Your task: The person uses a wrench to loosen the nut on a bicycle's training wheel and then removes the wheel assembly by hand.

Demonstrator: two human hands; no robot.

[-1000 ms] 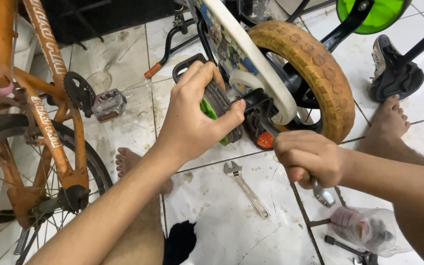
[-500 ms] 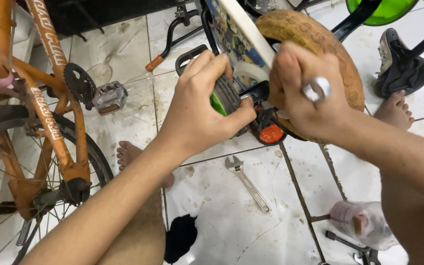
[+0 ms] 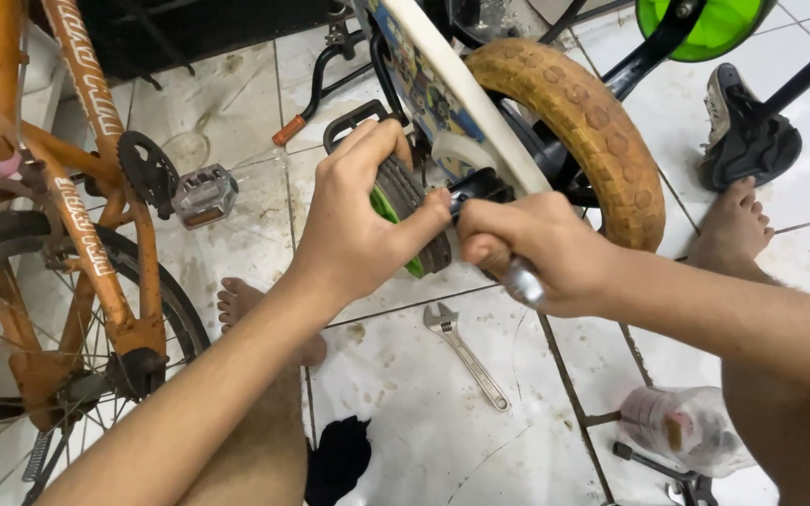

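My left hand [image 3: 363,220] grips a small black training wheel with a green hub [image 3: 407,214] on a child's bike. My right hand [image 3: 541,251] is closed around a metal tool [image 3: 522,279] whose silver end sticks out below my fist, held against the wheel's axle. Just behind stands the bike's worn tan rear tyre [image 3: 592,122] and its white chain guard [image 3: 466,98]. The axle nut is hidden by my fingers.
An orange bicycle [image 3: 67,234] with a crank and pedal [image 3: 203,195] stands at the left. An adjustable wrench [image 3: 466,354] lies on the tiled floor [image 3: 405,422]. A clear plastic bag of parts [image 3: 686,426], a black cloth [image 3: 337,459], a saddle [image 3: 747,141] and my bare feet are nearby.
My right hand with the tool has swung from above the axle down to its right side. My left hand has kept its grip on the training wheel.
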